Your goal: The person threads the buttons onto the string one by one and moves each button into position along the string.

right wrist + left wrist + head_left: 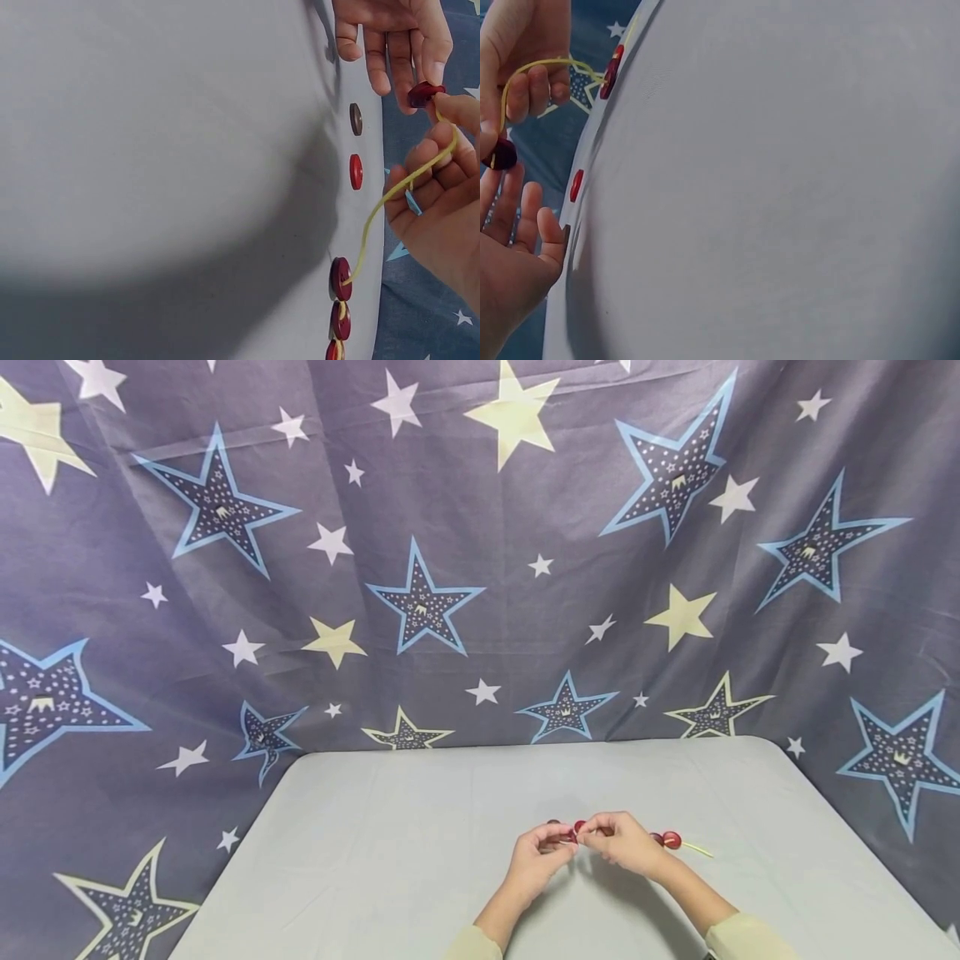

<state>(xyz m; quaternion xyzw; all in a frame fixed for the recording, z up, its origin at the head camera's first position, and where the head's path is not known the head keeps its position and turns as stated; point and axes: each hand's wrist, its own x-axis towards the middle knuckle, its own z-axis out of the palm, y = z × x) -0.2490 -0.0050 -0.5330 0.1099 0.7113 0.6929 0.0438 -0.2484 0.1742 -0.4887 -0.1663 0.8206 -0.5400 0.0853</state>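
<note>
A dark red button (pixel 425 94) is pinched in the fingertips of my left hand (pixel 534 860). My right hand (pixel 628 845) meets it from the right, thumb and finger pinching a yellow cord (pixel 395 189) right at the button. In the left wrist view the cord shows against the face of that button (pixel 502 155). From my right fingers the cord curves down to a dark red button (pixel 341 279) lying on the table, threaded on it. Another dark red button (pixel 341 321) and a brighter red one (pixel 672 840) follow along the cord, whose free tail points right.
Two loose buttons lie on the table just beyond my hands, a red one (pixel 356 172) and a dark brown one (pixel 356 120). The table (pixel 375 843) has a pale grey cover. A dark curtain (pixel 495 610) printed with stars hangs behind it and at both sides.
</note>
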